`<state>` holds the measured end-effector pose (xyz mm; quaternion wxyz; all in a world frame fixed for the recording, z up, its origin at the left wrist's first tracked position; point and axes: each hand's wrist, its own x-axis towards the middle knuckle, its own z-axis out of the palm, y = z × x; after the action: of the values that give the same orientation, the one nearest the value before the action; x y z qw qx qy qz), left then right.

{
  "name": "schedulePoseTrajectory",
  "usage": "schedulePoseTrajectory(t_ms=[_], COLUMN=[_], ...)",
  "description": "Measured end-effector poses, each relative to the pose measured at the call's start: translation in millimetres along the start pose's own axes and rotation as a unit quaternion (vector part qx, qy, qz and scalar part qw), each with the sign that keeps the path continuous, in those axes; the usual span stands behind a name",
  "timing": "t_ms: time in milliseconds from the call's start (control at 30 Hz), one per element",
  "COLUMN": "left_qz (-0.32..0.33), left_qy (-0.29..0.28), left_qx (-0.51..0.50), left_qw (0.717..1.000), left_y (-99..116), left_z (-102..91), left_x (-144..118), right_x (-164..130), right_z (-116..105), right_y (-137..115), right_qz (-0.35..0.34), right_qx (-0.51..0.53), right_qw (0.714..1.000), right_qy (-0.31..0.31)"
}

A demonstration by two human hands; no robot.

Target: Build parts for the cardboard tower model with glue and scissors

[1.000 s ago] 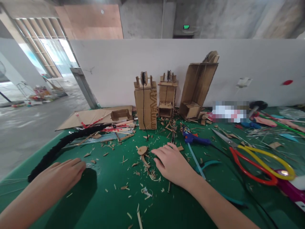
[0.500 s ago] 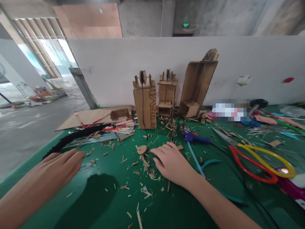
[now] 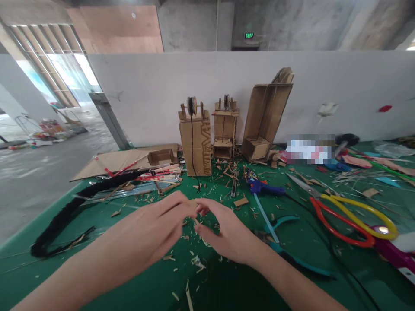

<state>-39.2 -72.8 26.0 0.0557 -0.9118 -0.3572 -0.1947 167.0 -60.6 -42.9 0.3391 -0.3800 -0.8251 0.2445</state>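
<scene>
Hands (image 3: 165, 222) (image 3: 227, 231) angle inward, fingers (image 3: 178, 207) bent at a cardboard piece (image 3: 192, 202).

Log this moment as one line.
left hand: at small tan piece, mostly hiding it | right hand: at same piece, hold unclear | glue gun, scissors: on green tabletop

Single head-worn view, set above the near side of the glossy green tabletop (image 3: 223, 287), facing forward and slightly down. Bare left hand (image 3: 158, 222) and bare right hand (image 3: 227, 229) close to lens, forearms entering from the lower corners. Mid-range, near centre: three upright brown cardboard towers (image 3: 200, 147). Behind, smooth white partition (image 3: 145, 95); farthest, high up, small glowing green exit sign (image 3: 249, 36).
</scene>
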Motion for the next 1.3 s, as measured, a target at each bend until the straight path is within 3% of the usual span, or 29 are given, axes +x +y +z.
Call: schedulePoseTrajectory(t_ms=[67, 133, 267, 367, 467, 567, 633, 700, 767, 833, 900, 967, 1067, 1133, 1300], left_qz=[0.062, 0.083, 0.105, 0.173, 0.169, 0.076, 0.029, -0.01, -0.041, -0.069, -0.086, -0.08, -0.067, -0.057, -0.074], left_qy=[-0.036, -0.022, 0.006, 0.133, 0.281, 0.399, 0.404, 0.385, 0.322, 0.215, 0.099, 0.01, -0.087, -0.113, -0.147], left_qx=[-0.029, -0.06, -0.121, -0.221, -0.352, -0.441, -0.435, -0.371, -0.297, -0.187, -0.092, -0.041, -0.01, -0.005, -0.028], left_qw=[0.997, 0.994, 0.987, 0.951, 0.877, 0.8, 0.804, 0.845, 0.898, 0.956, 0.987, 0.996, 0.994, 0.992, 0.986], left_y=[14, 27, 44, 51, 56, 55, 48, 34, 15, -4, -20, -31, -36, -37, -37], left_z=[-12.4, -27.1, -52.3, -56.3, -44.7, -25.6, -12.4, 0.5, 13.3, 25.6, 36.6, 45.7, 55.4, 59.6, 66.7], left_x=[29, 55, 93, 105, 104, 98, 90, 81, 69, 55, 41, 29, 21, 21, 26], right_x=[0, 1, 12, 26, 36, 39, 38, 36, 33, 29, 26, 22, 17, 13, 3], right_z=[-1, -7, -31, -56, -77, -90, -93, -93, -92, -90, -88, -85, -76, -71, -70], right_y=[-7, -14, -25, -34, -46, -55, -55, -49, -39, -30, -22, -16, -6, -1, -6], right_qz=[-0.024, -0.054, -0.079, -0.167, -0.215, -0.196, -0.188, -0.182, -0.16, -0.115, -0.057, 0.0, 0.065, 0.088, 0.112], right_qx=[0.035, 0.031, -0.065, -0.137, -0.145, -0.237, -0.31, -0.372, -0.411, -0.428, -0.457, -0.496, -0.515, -0.504, -0.469], right_qw=[0.999, 0.997, 0.974, 0.921, 0.897, 0.897, 0.89, 0.879, 0.868, 0.862, 0.856, 0.851, 0.855, 0.857, 0.861], right_qy=[0.013, 0.051, 0.204, 0.325, 0.359, 0.319, 0.278, 0.237, 0.229, 0.246, 0.236, 0.17, 0.01, -0.063, -0.163])
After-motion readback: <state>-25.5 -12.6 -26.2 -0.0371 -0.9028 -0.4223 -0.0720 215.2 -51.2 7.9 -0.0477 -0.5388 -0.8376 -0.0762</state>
